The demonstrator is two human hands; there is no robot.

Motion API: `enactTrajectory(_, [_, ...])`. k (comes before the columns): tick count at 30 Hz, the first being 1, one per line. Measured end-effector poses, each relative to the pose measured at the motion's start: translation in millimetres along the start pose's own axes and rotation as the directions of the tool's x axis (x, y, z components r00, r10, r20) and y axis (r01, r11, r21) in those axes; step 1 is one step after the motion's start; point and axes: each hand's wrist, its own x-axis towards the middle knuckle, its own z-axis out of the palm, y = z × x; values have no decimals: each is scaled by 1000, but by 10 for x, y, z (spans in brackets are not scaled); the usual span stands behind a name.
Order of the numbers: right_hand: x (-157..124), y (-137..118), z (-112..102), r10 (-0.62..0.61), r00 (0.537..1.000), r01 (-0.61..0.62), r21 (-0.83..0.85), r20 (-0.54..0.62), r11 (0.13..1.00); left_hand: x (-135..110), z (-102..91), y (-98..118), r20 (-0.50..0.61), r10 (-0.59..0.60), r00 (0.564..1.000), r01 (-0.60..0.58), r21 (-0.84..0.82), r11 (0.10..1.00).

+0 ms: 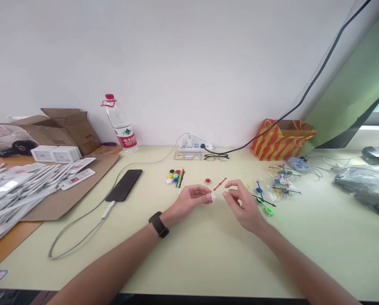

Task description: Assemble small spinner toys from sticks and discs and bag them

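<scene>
My left hand [193, 199], with a black watch on its wrist, pinches a small whitish translucent piece [213, 197] between thumb and fingertips. Close to its right is my right hand [242, 207], its fingers bent, thumb and forefinger apart, nothing visible between them. Just beyond the hands lie a red arrow-shaped pointer [220, 184] and a round red piece [207, 181]. Behind the left hand are several coloured discs [173, 176] and a bundle of coloured pointers [181, 178]. Beside the right hand sit a green spinner [268, 210] and a blue spinner [259, 191].
A black phone [124, 185] on a charging cable lies at left, near a water bottle [125, 131] and cardboard box [59, 129]. Toward the wall are a power strip [194, 145], glasses [216, 157] and a striped bag [276, 142]. Bagged spinners [283, 182] lie right.
</scene>
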Motion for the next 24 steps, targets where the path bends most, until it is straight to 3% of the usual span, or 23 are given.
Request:
enactTrajectory(5, [-13,25,52,-101,990,101,4,98,995,0,3,5,3,4,1000,-4,-7,1000])
enactTrajectory(12, [-3,34,-16,-158,987,157,-112,-3,981,-8,3,18,6,-15,1000,16,-51,999])
enactTrajectory(19, [-3,17,-52,-229,970,209,-212,-78,955,8,-27,61,6,-87,996,86,-227,970])
enactTrajectory(24, [23,16,-38,-268,961,247,-220,-72,944,10,-30,66,10,-103,995,103,-235,966])
